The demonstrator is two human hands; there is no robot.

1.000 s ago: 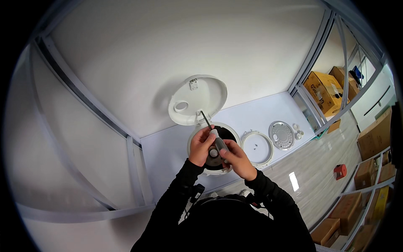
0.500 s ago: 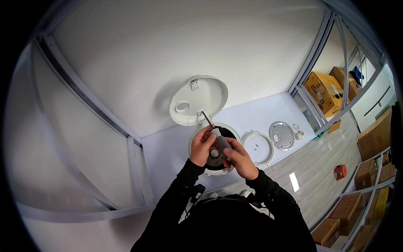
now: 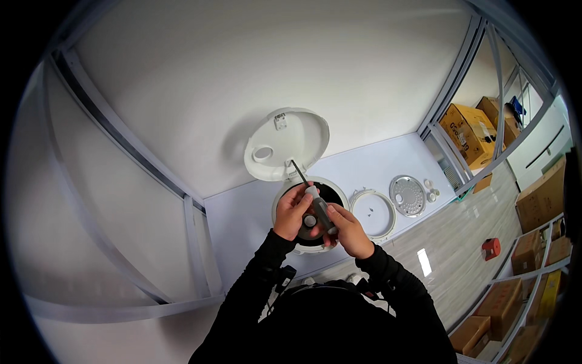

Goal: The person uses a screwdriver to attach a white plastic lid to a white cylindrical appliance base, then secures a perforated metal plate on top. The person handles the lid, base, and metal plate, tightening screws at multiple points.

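A screwdriver (image 3: 322, 212) with a grey handle slants up and away, its tip at the inner lower edge of a raised white lid (image 3: 306, 136), near the hinge. My left hand (image 3: 291, 214) pinches the front of the handle where the shaft begins. Around the rear of the handle, the fingers of my right hand (image 3: 351, 233) are closed. Both hands are above the round, open white body of what looks like a rice cooker (image 3: 279, 199), dark inside with a light disc in the middle. The hands hide part of its rim.
On the white table (image 3: 376, 161), a white ring (image 3: 391, 221) lies right of the cooker, with small dark screws inside its outline. Farther right are a perforated metal disc (image 3: 412, 197) and several small round parts (image 3: 431, 195). A wall rises behind; shelves with cartons (image 3: 503, 306) stand at right.
My right hand has shifted its fingers on the screwdriver handle, showing more of it. The left hand, the tip and the lid stay nearly where they were.
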